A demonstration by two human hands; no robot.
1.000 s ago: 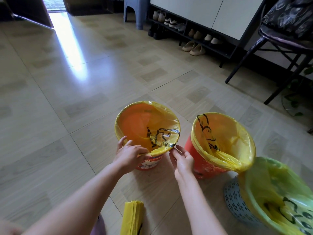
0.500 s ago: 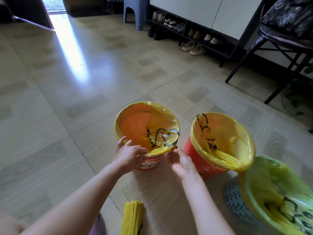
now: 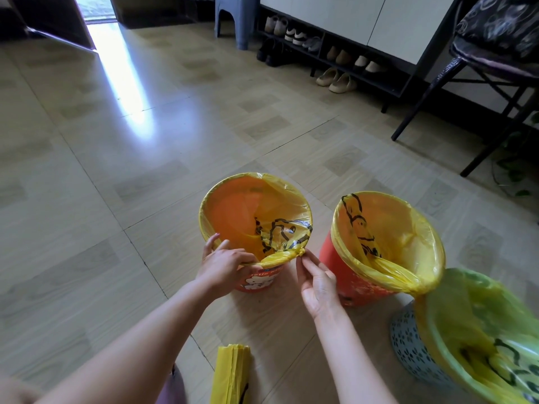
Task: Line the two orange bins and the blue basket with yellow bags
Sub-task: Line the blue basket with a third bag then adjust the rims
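Three lined containers on the tiled floor [image 3: 122, 158], both hands at the near rim of the left one.

I saw the blue basket [image 3: 408, 345] far right, the right orange bin [image 3: 344, 266] beside it and the left orange bin [image 3: 256, 282], each holding a yellow bag [image 3: 280, 188]. My left hand [image 3: 223, 265] lay loosely curled on the near rim over the bag's folded edge. My right hand [image 3: 316, 282] pinched the bag's small knot [image 3: 300, 252] between its fingers [image 3: 303, 265], just outside the rim. A folded bag stack [image 3: 230, 374] lay nearest me.
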